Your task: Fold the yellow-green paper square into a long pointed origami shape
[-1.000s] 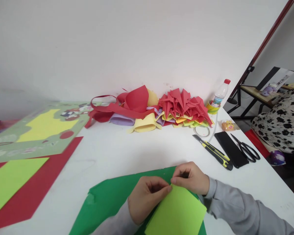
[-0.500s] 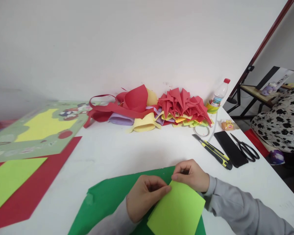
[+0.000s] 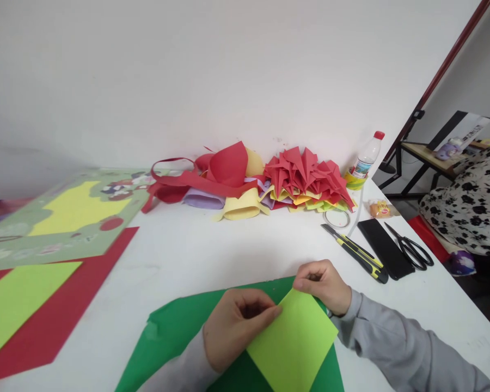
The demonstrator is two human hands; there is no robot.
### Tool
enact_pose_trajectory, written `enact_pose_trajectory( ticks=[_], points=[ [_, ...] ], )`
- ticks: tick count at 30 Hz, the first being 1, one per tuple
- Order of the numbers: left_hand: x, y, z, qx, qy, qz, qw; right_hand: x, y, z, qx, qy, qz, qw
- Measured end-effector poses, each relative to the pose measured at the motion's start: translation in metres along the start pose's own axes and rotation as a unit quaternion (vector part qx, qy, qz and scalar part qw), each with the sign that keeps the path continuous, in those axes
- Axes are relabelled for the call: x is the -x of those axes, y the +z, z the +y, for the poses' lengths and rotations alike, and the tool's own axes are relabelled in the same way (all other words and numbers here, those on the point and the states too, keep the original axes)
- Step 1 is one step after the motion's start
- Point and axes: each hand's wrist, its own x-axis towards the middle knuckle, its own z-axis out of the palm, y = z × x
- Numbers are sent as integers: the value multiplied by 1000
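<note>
A square of lime-green paper (image 3: 296,340) is held between both my hands, over a dark green sheet (image 3: 183,321) on the white table. My left hand (image 3: 240,324) pinches its upper left edge between thumb and fingers. At the top corner, my right hand (image 3: 322,286) grips the paper in a pinch. One corner of the square points towards the right sleeve, and its lowest corner runs to the bottom of the view. Whether it is one layer or several I cannot tell.
Right of my hands lie a utility knife (image 3: 355,253), a black case (image 3: 386,247), scissors (image 3: 410,245) and a tape roll (image 3: 336,218). Folded red paper shapes (image 3: 306,171) and a bottle (image 3: 366,158) stand by the wall. Red sheets (image 3: 69,321) lie left. A person in patterned clothing (image 3: 469,201) is at right.
My right hand has moved slightly up and away from my left, still pinching the paper's corner. The lime-green square has turned a little, its top corner rising with the right hand.
</note>
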Motion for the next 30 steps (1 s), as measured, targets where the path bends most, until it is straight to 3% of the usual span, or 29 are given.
enact_pose_trajectory(
  ticks=[11,20,25,30],
  points=[
    [-4,-5,-2,-79,41,-26,996,-1,0,-1,-15,13,1,1000],
    [-9,-7,-6,-45,46,-85,994,-2,0,-4,-29,27,21,999],
    [-7,-8,-7,2,10,-140,990,-2,1,-5,-39,33,43,998],
    [-5,-8,-6,-9,6,-148,989,-2,1,-5,-37,22,45,998]
  ],
)
